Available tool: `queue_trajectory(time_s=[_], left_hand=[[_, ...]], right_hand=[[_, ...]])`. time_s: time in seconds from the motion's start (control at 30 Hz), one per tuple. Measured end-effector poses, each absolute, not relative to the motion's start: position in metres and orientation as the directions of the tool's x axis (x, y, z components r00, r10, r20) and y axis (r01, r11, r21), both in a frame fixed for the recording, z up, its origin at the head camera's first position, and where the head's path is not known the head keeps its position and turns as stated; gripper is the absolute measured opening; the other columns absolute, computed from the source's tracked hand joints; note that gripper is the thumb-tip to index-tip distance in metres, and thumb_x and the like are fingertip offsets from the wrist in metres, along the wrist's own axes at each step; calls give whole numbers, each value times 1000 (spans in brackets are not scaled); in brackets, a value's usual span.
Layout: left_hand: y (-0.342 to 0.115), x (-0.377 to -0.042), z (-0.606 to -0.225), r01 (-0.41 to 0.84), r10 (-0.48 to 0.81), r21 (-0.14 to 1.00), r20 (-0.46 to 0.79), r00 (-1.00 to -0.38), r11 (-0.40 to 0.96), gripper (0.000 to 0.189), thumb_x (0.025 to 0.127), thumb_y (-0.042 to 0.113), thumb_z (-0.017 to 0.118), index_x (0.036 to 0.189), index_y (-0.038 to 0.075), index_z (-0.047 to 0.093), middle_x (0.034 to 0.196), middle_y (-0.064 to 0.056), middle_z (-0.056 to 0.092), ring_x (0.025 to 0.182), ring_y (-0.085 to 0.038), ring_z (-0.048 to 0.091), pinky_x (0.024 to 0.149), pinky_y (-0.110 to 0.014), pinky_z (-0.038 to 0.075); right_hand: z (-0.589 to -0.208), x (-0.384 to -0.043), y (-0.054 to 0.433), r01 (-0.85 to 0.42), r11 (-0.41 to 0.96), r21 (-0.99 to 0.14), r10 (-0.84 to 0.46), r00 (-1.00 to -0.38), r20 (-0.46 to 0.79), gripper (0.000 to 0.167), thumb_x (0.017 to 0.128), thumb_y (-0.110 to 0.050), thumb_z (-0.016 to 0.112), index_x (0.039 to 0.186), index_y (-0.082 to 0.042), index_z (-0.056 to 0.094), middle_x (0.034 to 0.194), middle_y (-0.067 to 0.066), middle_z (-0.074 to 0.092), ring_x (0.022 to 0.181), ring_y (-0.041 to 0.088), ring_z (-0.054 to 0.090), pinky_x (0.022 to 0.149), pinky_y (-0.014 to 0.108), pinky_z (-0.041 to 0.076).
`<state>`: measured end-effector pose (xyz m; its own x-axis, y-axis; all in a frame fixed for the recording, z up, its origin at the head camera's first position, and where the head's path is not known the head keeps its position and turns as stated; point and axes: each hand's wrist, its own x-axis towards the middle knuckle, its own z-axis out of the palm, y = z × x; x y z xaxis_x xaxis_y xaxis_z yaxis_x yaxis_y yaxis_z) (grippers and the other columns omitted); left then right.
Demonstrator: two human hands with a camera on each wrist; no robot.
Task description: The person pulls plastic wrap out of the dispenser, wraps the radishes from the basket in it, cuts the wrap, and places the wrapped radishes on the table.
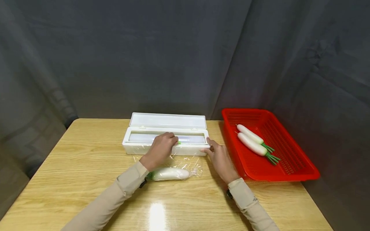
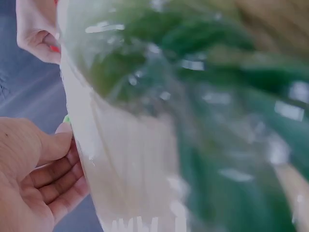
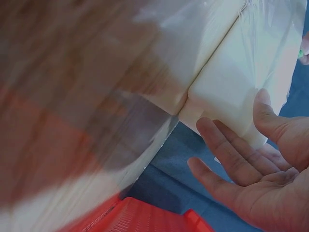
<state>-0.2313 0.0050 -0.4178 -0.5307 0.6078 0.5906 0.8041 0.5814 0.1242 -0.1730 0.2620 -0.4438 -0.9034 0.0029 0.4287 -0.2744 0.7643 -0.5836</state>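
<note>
A white cling film box (image 1: 166, 149) sits on the table with its lid (image 1: 167, 120) raised and a film roll (image 1: 141, 138) inside. At the box's front rim my left hand (image 1: 162, 148) pinches a small green slider (image 1: 179, 142) between thumb and fingers. My right hand (image 1: 222, 162) grips the box's right end, thumb on the front, fingers around the side. Clear film (image 1: 185, 162) hangs from the front rim down to a white radish (image 1: 170, 173) lying wrapped in it. The left wrist covers part of the radish's green leaves (image 2: 207, 159), which show close up in the left wrist view.
A red plastic basket (image 1: 245, 175) stands to the right, close to my right hand. Two white radishes (image 1: 252, 144) with green tops lie inside it. Behind the wooden table (image 1: 72, 179) hangs a dark grey curtain (image 1: 138, 57).
</note>
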Motion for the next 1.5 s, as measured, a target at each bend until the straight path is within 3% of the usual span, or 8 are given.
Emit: queue_trajectory(time_s=[0.47,0.77,1.5], left_hand=[[-12,-233,-419,791,592,144,588,-552,594,10,96,7,75,86,7,74,87,-6,70,81,-24,69,64,-38,59],[-17,-235,-418,784,590,116,594,-547,610,10,95,9,76,85,6,73,87,-8,70,81,-26,69,62,-40,59],[-40,-233,-423,768,588,52,611,-530,638,9,97,9,74,89,6,73,88,-8,70,82,-26,69,65,-40,60]], right_hand=[[-442,-173,263,-280,759,-588,-12,-908,418,60,87,-13,84,139,7,62,95,14,80,79,19,72,74,39,61],[-442,-175,263,-289,763,-579,-9,-899,438,57,87,-12,84,137,8,63,107,20,78,84,23,75,77,43,61],[-442,-173,259,-274,773,-572,-3,-903,429,59,87,-13,84,138,8,63,91,15,79,75,19,71,71,39,61]])
